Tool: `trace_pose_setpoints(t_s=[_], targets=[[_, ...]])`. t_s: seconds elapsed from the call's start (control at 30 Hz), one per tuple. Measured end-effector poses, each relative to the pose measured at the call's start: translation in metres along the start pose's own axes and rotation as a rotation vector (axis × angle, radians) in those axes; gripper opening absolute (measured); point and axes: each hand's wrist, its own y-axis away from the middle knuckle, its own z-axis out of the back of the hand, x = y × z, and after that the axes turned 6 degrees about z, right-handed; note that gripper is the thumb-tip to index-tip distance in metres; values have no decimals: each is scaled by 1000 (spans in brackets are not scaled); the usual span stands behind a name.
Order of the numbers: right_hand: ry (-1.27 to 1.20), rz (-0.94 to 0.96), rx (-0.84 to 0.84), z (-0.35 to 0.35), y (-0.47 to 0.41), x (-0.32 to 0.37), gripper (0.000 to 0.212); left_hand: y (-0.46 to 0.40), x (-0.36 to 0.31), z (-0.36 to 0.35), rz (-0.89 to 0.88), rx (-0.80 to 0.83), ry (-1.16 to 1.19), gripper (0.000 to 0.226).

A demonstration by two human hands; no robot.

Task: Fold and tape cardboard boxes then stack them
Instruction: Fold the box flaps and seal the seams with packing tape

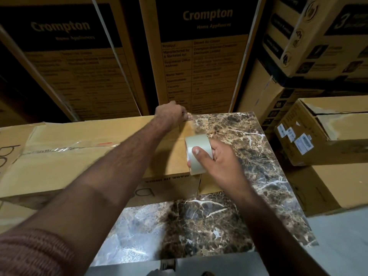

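A long flat cardboard box [83, 156] lies across a marble-patterned table [229, 214], with clear tape along its middle seam. My right hand [217, 162] grips a roll of clear tape [196, 151] at the box's right end, thumb on the roll's face. A strip of tape [194, 126] runs from the roll up to the box's far right corner. There my left hand [172, 114] pinches the strip's end at that corner, with my arm stretched over the box top.
Tall Crompton cartons [201, 56] stand close behind the table. More cartons are stacked at the right, one with an open taped top [326, 130] and a plain one below [328, 186]. Grey floor [342, 242] shows at the lower right.
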Motion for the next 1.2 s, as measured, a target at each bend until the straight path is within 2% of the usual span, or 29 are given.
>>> trace_pose_setpoints(t_s=[0.07, 0.17, 0.27, 0.33, 0.4, 0.5, 0.63, 0.73, 0.8, 0.97, 1.2], targets=[[-47, 1, -34, 0, 11, 0, 24, 2, 1, 0, 2, -11, -12, 48], [-31, -9, 2, -1, 19, -5, 23, 11, -1, -2, 8, 6, -28, 52], [-16, -11, 15, -3, 27, -8, 17, 20, -5, 7, 8, -98, 25, 49], [-24, -11, 15, 0, 29, -10, 18, 24, -13, 16, -75, -149, 69, 38], [-2, -6, 27, 4, 28, -10, 23, 26, -19, 20, -136, -91, 112, 26], [19, -4, 44, 4, 30, -12, 33, 32, -17, 9, -122, 26, 58, 18], [-11, -2, 29, 5, 30, -14, 28, 40, -12, -4, -97, 46, 134, 29], [-12, 7, 21, 6, 28, -13, 23, 41, -13, 1, -109, 172, 183, 48], [46, 6, 35, 4, 30, -14, 20, 44, -13, 0, -78, 212, 206, 52], [68, 17, -64, 8, 39, -9, 19, 60, -13, -11, -39, -3, 151, 46], [22, -16, -126, 5, 77, -21, 14, 74, -27, -2, -11, -83, 85, 51]])
